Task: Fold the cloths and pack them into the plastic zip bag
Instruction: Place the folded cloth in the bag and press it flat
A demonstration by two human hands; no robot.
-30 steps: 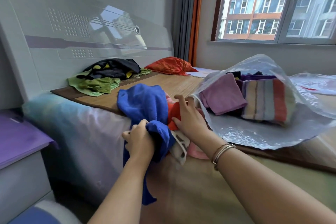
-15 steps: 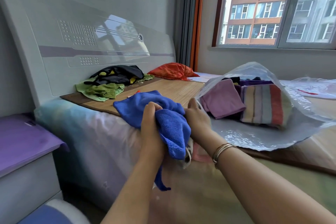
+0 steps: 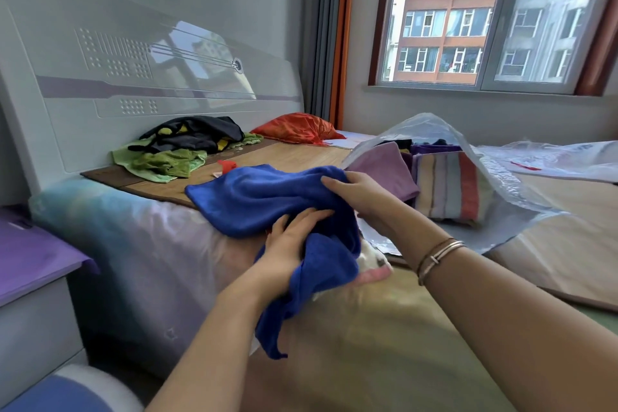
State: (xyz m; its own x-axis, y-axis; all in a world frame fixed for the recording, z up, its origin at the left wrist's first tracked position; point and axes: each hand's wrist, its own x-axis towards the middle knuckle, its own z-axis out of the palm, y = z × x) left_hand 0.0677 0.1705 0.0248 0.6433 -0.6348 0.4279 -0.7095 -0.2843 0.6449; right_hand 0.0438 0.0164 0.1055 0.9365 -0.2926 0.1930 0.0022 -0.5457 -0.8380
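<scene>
Centre of frame: left hand [image 3: 287, 244] w/ fingers [image 3: 309, 216] mostly straight, laid flat on a blue cloth [image 3: 267, 201], thumb side tucked under a fold. Right hand [image 3: 361, 194] just above and right of it, fingers curled round the cloth's upper edge, gripping it. Thin bangles [image 3: 438, 254] on the right wrist. The blue cloth spreads over the bed [image 3: 384, 344] edge, one end hanging down at lower centre. A white and pink cloth [image 3: 373, 266] peeks out beneath it. Right of the hands: clear plastic zip bag [image 3: 521, 197], mouth open toward the hands, w/ a folded purple cloth [image 3: 384, 166] and a striped cloth [image 3: 448, 187] inside. Upper left: green and black clothes [image 3: 180, 147] piled by the headboard [image 3: 133, 77]; an orange bundle [image 3: 297, 127] beyond them. Window [image 3: 485, 17] at upper right.
</scene>
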